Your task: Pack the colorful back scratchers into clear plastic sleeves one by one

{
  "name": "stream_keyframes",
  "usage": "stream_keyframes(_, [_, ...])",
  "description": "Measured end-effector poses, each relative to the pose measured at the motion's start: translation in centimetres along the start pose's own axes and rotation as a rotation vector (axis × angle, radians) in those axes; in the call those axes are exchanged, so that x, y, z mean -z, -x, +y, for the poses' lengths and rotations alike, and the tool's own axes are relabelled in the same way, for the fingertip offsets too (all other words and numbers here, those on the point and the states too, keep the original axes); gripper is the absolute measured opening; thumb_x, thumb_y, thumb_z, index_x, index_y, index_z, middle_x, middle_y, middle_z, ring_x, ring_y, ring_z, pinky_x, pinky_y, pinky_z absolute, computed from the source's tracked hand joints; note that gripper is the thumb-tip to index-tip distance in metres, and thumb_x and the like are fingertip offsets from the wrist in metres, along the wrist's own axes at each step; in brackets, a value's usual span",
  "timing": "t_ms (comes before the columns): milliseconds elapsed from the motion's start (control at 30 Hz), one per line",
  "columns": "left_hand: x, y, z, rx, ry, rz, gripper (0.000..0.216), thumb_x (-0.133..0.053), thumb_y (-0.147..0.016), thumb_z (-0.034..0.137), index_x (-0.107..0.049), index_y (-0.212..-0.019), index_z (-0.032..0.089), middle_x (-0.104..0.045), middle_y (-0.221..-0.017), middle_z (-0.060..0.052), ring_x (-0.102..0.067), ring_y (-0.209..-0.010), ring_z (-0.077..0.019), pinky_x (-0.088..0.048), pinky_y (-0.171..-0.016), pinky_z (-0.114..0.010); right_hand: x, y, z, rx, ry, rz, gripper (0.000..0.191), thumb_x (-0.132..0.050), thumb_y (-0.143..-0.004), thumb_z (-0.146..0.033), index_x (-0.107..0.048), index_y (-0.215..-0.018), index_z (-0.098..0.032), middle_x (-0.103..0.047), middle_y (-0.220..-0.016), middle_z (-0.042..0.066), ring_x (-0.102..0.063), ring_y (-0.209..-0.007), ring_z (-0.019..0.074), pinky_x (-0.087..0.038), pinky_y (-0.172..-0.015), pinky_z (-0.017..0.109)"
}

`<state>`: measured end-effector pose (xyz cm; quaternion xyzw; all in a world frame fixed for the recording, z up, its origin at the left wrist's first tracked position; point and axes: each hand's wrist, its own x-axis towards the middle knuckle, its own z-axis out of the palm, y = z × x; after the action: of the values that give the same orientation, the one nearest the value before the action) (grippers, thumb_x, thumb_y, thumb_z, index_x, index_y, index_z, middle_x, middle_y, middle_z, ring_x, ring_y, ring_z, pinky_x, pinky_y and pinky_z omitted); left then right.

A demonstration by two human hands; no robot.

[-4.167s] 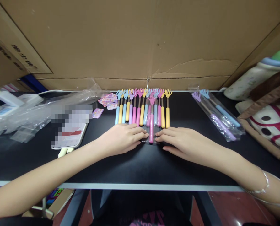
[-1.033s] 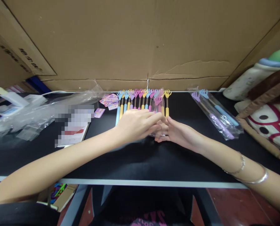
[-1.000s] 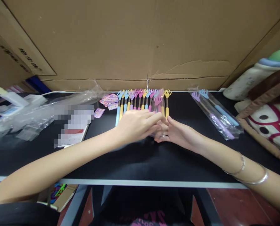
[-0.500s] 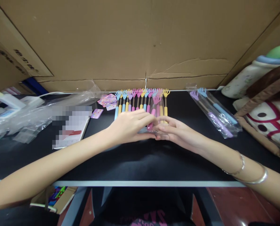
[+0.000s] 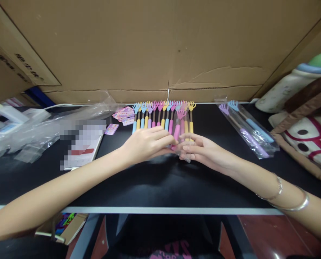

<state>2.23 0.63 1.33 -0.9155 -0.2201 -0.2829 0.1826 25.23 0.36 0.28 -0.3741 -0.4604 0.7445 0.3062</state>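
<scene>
Between my hands is a pink back scratcher [image 5: 177, 131] inside a clear plastic bag [image 5: 186, 157], its claw end pointing away from me. My left hand [image 5: 152, 144] is closed on its handle from the left, fingers bent over it. From the right, my right hand [image 5: 200, 149] pinches the lower end of the bag. Just behind my hands lies a row of back scratchers [image 5: 146, 123] in blue, yellow, purple and pink, claws toward the cardboard. My left hand covers some of their handles.
Two bagged back scratchers [image 5: 247, 129], purple and blue, lie to the right. Small printed cards [image 5: 112, 129] and a pile of clear bags [image 5: 68, 115] are on the left, beside a partly blurred white box [image 5: 86, 147]. Cardboard [image 5: 149, 46] walls the back. A fabric bag [image 5: 311, 140] and bottle [image 5: 280, 90] stand right.
The lower end of the clear bag now hangs out below my right fingers. My left thumb has drawn in under the handle. Both hands stay in nearly the same place.
</scene>
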Motion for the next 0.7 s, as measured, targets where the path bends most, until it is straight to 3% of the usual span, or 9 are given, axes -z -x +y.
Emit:
stream_keyframes(233, [-0.09, 0.36, -0.10, -0.048, -0.017, -0.003, 0.025, -0.046, -0.101, 0.031, -0.063, -0.090, 0.017, -0.070, -0.080, -0.001, -0.063, -0.074, -0.0105, -0.049, -0.067, -0.018, 0.00, -0.09, 0.06, -0.009, 0.020, -0.002, 0.048, -0.084, -0.069, -0.023, -0.053, -0.106, -0.019, -0.069, -0.080, -0.003, -0.067, -0.075, 0.0126, -0.050, -0.084, 0.034])
stream_keyframes(500, [-0.25, 0.58, 0.31, -0.080, -0.079, 0.030, 0.021, -0.049, -0.100, 0.025, -0.063, -0.087, 0.017, -0.069, -0.076, 0.001, -0.062, -0.070, -0.0107, -0.047, -0.060, -0.019, -0.41, 0.09, -0.02, -0.037, 0.041, 0.021, 0.048, -0.086, -0.068, -0.026, -0.052, -0.102, -0.020, -0.071, -0.085, 0.000, -0.070, -0.076, 0.0136, -0.053, -0.087, 0.036])
stream_keyframes(700, [-0.21, 0.62, 0.46, -0.073, -0.071, 0.047, 0.016, -0.052, -0.097, 0.021, -0.062, -0.085, 0.018, -0.068, -0.074, 0.002, -0.060, -0.069, -0.0107, -0.045, -0.058, -0.020, -0.07, -0.09, 0.31, -0.069, 0.067, -0.050, 0.049, -0.082, -0.072, -0.029, -0.054, -0.111, -0.017, -0.072, -0.091, 0.003, -0.070, -0.084, 0.0147, -0.052, -0.093, 0.038])
